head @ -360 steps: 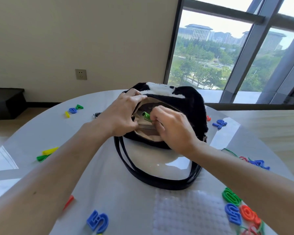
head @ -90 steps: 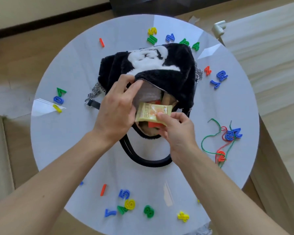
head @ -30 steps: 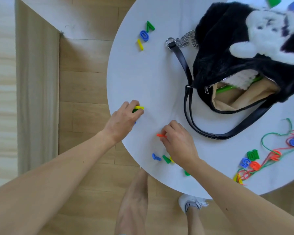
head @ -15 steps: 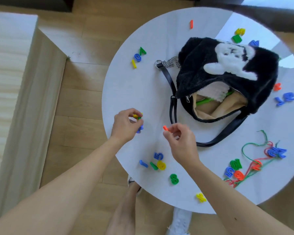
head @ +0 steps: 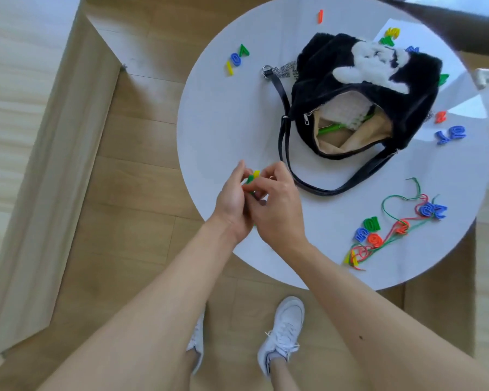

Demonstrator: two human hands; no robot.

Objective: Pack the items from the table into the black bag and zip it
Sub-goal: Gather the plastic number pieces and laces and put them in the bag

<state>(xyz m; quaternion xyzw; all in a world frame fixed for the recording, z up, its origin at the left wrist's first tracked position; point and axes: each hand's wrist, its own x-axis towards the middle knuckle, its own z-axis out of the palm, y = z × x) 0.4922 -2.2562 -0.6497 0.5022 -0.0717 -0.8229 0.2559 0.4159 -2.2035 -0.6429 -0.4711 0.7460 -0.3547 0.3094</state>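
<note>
the left hand [head: 232,198] and right hand [head: 278,213] meet over the near left edge of the round white table [head: 223,122]. both have their fingers curled, pinching one small cluster of green and yellow plastic pieces [head: 251,176]. the black furry bag [head: 316,80] lies unzipped toward the far right edge, mouth gaping, its strap [head: 316,187] looped toward the hands.

Cannot make out the shapes of the green and yellow pieces [head: 252,176] gripped in the left hand [head: 232,198]: mostly covered by fingers of the right hand [head: 278,214], with no telling whether those pinch anything. Half hidden behind the black bag [head: 331,66], toward the bench's [head: 226,122] far edge: yellow and green numbers [head: 390,35], a blue number [head: 412,48], a green number [head: 443,79]. Inside the bag, only part of a green stick [head: 329,129]. Blurred past the right edge: a small white thing [head: 483,77].
</note>
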